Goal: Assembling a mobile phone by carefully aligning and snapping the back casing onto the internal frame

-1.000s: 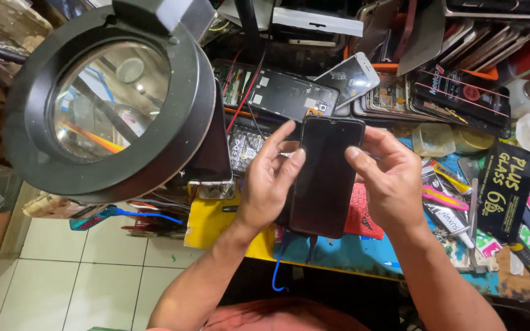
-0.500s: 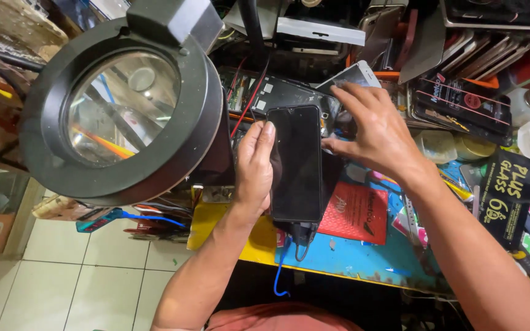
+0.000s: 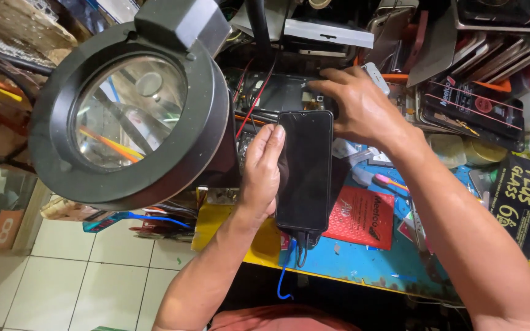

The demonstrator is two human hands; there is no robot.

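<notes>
**Dark phone held lengthwise over a crowded repair bench**

Held upright in the picture: a black smartphone (image 3: 305, 170), screen dark and facing the camera, long axis running away from the body toward the back of the bench, top edge farthest off, bottom edge nearest. Gripped along its left side by the left hand (image 3: 262, 171), thumb laid up the edge, remaining fingers wrapped behind and mostly hidden. Raised a little above the blue work mat (image 3: 363, 260), roughly mid-frame. Trailing from the bottom end: a short dark cable stub, plus a thin blue wire (image 3: 284, 276) looping down past the bench edge (whether plugged into the phone, impossible to tell).

Reaching past the phone's top right corner: the right hand (image 3: 357, 107), palm down, fingers spread and resting on an opened device (image 3: 280, 92) lying flat behind, its dark innards and red leads exposed. Not clamped on anything visible; fingertips touching, grip unclear. Hands well separated, one on each item.

Just left of the phone and nearly touching the left knuckles: a large round magnifier lamp (image 3: 130, 113), black rim, lens tilted toward the camera. Under the phone's lower right: a red packet (image 3: 363, 217) lying on the mat. Farther right: a black and yellow screen-protector box (image 3: 519, 199) and stacked phone parts. Pale floor tiles (image 3: 62, 270) below left.
</notes>
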